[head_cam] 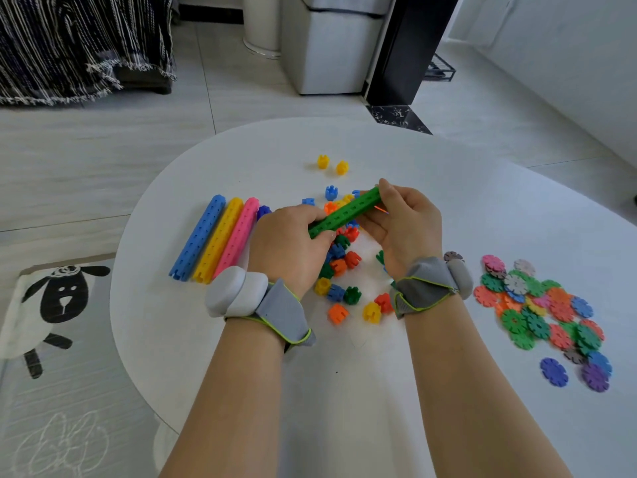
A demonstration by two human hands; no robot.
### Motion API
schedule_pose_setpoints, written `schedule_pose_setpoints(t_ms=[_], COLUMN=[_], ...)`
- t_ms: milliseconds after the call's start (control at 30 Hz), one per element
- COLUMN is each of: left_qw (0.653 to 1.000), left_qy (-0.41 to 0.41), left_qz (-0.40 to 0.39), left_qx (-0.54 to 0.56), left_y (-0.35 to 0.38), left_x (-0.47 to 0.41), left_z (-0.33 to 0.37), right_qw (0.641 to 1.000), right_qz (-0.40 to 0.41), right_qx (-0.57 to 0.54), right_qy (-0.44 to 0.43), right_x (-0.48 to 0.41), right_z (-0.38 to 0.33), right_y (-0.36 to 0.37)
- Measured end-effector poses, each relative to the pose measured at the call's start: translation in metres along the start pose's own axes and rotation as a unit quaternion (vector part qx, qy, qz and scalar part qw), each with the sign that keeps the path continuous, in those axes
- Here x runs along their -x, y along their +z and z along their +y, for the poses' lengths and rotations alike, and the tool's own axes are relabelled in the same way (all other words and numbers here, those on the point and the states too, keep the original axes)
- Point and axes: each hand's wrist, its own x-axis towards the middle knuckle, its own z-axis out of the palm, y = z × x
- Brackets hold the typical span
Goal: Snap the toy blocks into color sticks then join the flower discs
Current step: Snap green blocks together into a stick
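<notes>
I see my left grip (289, 243) and right grip (403, 225) both clamped on the green stick (348, 212), tilted above the table (344, 357). Loose blocks (337, 313) lie beneath; flower discs (537, 315) sit well right.

Bright even daylight, soft faint shadows, white table (448, 174) near blown out, wide-angle bending at edges, slight softness

White round counter (448, 174) stands on pale tiled floor (103, 150). Sheep-print mat (58, 305) lies on the floor at left, just beside the counter. Dark striped fringed cloth (79, 39) hangs at far left. White cabinet (331, 50) stands beside black post (403, 50). Black wire rack (439, 69) sits behind the post.
</notes>
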Motion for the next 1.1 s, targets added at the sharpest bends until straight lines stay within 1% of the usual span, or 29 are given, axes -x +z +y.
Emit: schedule_pose_setpoints(t_ms=[100,200,267,333,400,433,500,567,667,767,867,933,967,1000,1033,1067,1100], left_qw=[1.0,1.0,0.999,0.999,0.998,0.998,0.998,0.997,0.996,0.989,0.987,0.988,0.988,0.988,0.987,0.986,0.986], left_qy=[0.003,0.003,-0.002,-0.013,-0.037,-0.046,-0.049,-0.049,-0.063,-0.075,-0.076,-0.064,-0.061,-0.06,-0.061,-0.061,-0.056], left_qz=[-0.002,-0.006,-0.005,0.006,0.015,0.01,-0.014,-0.021,0.014,0.045,0.026,0.003,-0.007,-0.019,-0.031,-0.042,-0.05], left_qx=[-0.008,-0.022,-0.037,-0.041,-0.043,-0.045,-0.046,-0.049,-0.069,-0.121,-0.139,-0.141,-0.141,-0.144,-0.148,-0.15,-0.151], left_y=[-0.001,-0.006,-0.011,-0.012,-0.012,-0.011,-0.014,-0.021,-0.033,-0.038,-0.036,-0.033,-0.033,-0.032,-0.031,-0.03,-0.029], left_x=[0.002,0.004,0.009,0.015,0.02,0.022,0.024,0.025,0.029,0.034,0.034,0.034,0.033,0.032,0.032,0.032,0.032], left_z=[-0.001,-0.004,-0.006,-0.004,-0.004,-0.005,-0.012,-0.021,-0.042,-0.055,-0.06,-0.06,-0.06,-0.06,-0.06,-0.061,-0.059], right_qw=[1.0,1.0,0.999,0.997,0.991,0.988,0.98,0.96,0.923,0.859,0.79,0.761,0.755,0.756,0.766,0.788,0.819], right_qz=[0.015,0.002,-0.015,-0.055,-0.087,-0.088,-0.064,-0.045,-0.054,-0.052,-0.045,-0.058,-0.059,-0.056,-0.059,-0.072,-0.085], right_qx=[0.003,0.021,0.041,0.06,0.096,0.123,0.188,0.275,0.38,0.505,0.604,0.639,0.646,0.645,0.633,0.604,0.561], right_qy=[-0.004,-0.004,0.001,0.011,0.019,0.016,-0.003,-0.025,-0.034,-0.072,-0.092,-0.096,-0.094,-0.099,-0.097,-0.096,-0.09], right_x=[0.005,0.009,0.016,0.023,0.032,0.034,0.036,0.037,0.04,0.04,0.038,0.038,0.038,0.038,0.038,0.037,0.037], right_z=[0.004,0.005,0.005,0.006,0.009,0.013,0.02,0.023,0.024,0.026,0.026,0.024,0.024,0.025,0.027,0.03,0.032], right_y=[0.0,-0.001,0.004,0.011,0.018,0.021,0.028,0.032,0.043,0.057,0.073,0.079,0.081,0.082,0.082,0.08,0.077])
